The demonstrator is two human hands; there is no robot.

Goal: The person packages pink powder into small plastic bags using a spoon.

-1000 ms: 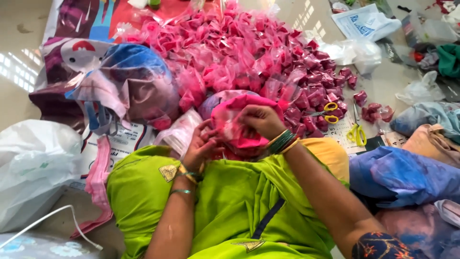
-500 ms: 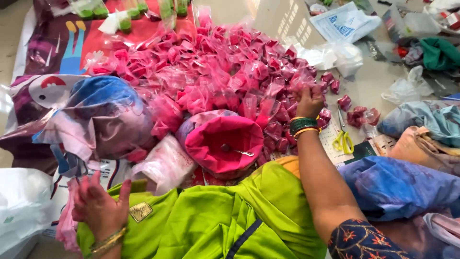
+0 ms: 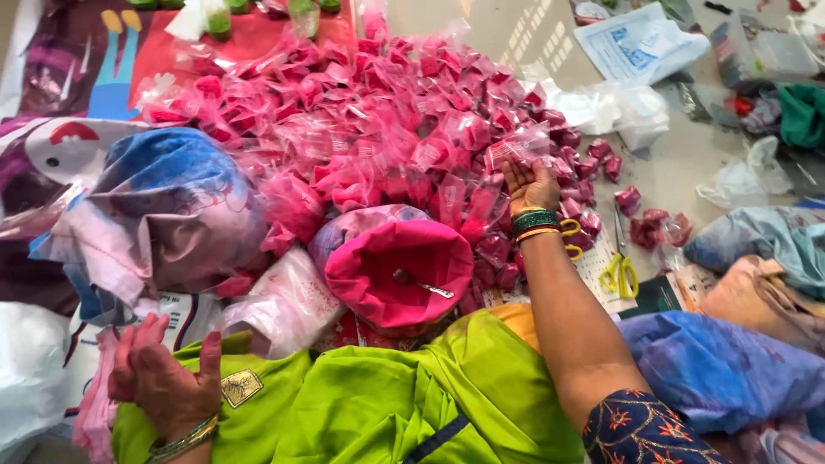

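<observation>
My right hand (image 3: 528, 182) is stretched forward at the edge of a big heap of small clear packets holding pink cloth (image 3: 369, 129), fingers closed on one clear packet (image 3: 518, 148) lifted off the heap. My left hand (image 3: 163, 378) hangs low at the left over my green garment (image 3: 387, 404), fingers spread, holding nothing; a strip of pale pink cloth (image 3: 96, 404) lies just beside it. Between the hands sits a round pink cloth cushion (image 3: 400, 271) with a pin and thread stuck in it.
A bundle of blue and pink printed cloth (image 3: 163, 215) lies at the left, a white plastic bag (image 3: 30, 378) at the lower left. Yellow-handled scissors (image 3: 620, 266) rest right of my forearm. Blue folded cloth (image 3: 722, 361) and loose plastic bags (image 3: 627, 103) fill the right side.
Both hands left the pink cushion. My right hand reached forward to the heap and picked up a packet; my left hand dropped down to the left side.
</observation>
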